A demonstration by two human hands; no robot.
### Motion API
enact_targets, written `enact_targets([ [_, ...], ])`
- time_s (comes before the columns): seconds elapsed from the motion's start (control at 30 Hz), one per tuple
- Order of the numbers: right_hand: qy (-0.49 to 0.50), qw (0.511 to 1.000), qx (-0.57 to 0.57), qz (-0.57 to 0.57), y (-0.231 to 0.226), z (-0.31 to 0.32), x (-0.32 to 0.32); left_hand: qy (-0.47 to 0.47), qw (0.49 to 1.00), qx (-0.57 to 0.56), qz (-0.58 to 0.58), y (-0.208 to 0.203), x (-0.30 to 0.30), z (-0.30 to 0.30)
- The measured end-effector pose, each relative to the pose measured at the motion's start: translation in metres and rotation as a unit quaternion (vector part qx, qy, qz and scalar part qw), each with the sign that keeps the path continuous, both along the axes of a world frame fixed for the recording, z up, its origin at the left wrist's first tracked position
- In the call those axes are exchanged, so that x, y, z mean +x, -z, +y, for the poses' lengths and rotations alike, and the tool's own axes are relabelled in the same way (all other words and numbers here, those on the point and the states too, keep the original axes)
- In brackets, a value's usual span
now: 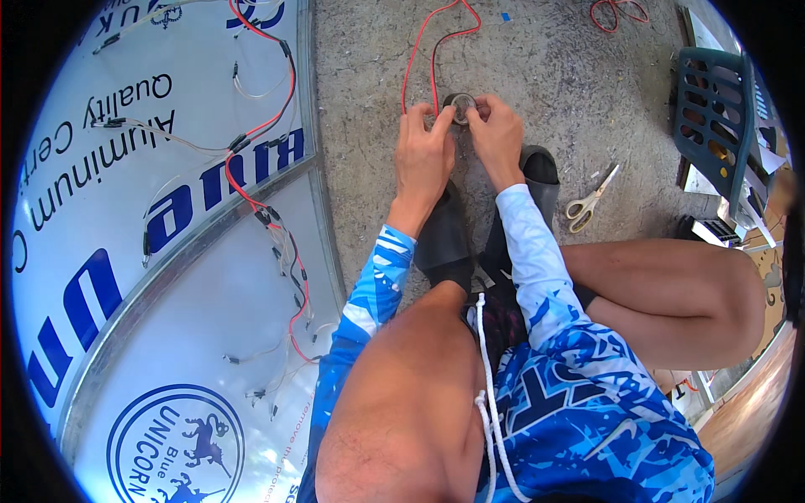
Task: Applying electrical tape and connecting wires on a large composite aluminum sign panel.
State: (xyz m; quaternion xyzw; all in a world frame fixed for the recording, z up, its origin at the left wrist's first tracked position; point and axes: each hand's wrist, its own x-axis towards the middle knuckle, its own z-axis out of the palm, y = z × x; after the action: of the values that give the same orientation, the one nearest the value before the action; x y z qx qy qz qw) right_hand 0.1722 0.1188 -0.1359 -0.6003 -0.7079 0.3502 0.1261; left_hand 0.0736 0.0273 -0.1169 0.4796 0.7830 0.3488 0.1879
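Observation:
My left hand (422, 155) and my right hand (496, 134) meet over a roll of black tape (459, 106), which both hands hold by the fingertips just above the concrete floor. A red wire paired with a black one (418, 52) loops away from the roll toward the top of the view. I am squatting, with my knees and dark socks below my forearms in blue patterned sleeves.
A large white round sign panel (151, 251) with blue lettering and a metal rim lies at left, strung with red and black wiring (285, 92). Scissors (589, 201) lie on the concrete at right. A dark green plastic crate (713, 117) stands at the right edge.

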Motion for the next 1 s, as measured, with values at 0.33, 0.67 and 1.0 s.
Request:
enact_targets([
  [0.33,-0.019,0.962,-0.194,0.189,-0.114,0.03,-0.017,0.06,0.979,0.166,-0.098,-0.076,-0.05,0.01],
  [0.67,-0.132,0.86,-0.222,0.44,-0.216,0.008,-0.031,-0.04,0.859,0.31,-0.405,-0.152,-0.057,-0.004],
  [1.0,-0.179,0.856,-0.175,0.453,-0.236,0.007,-0.023,-0.084,0.823,0.345,-0.444,-0.171,-0.054,-0.009],
])
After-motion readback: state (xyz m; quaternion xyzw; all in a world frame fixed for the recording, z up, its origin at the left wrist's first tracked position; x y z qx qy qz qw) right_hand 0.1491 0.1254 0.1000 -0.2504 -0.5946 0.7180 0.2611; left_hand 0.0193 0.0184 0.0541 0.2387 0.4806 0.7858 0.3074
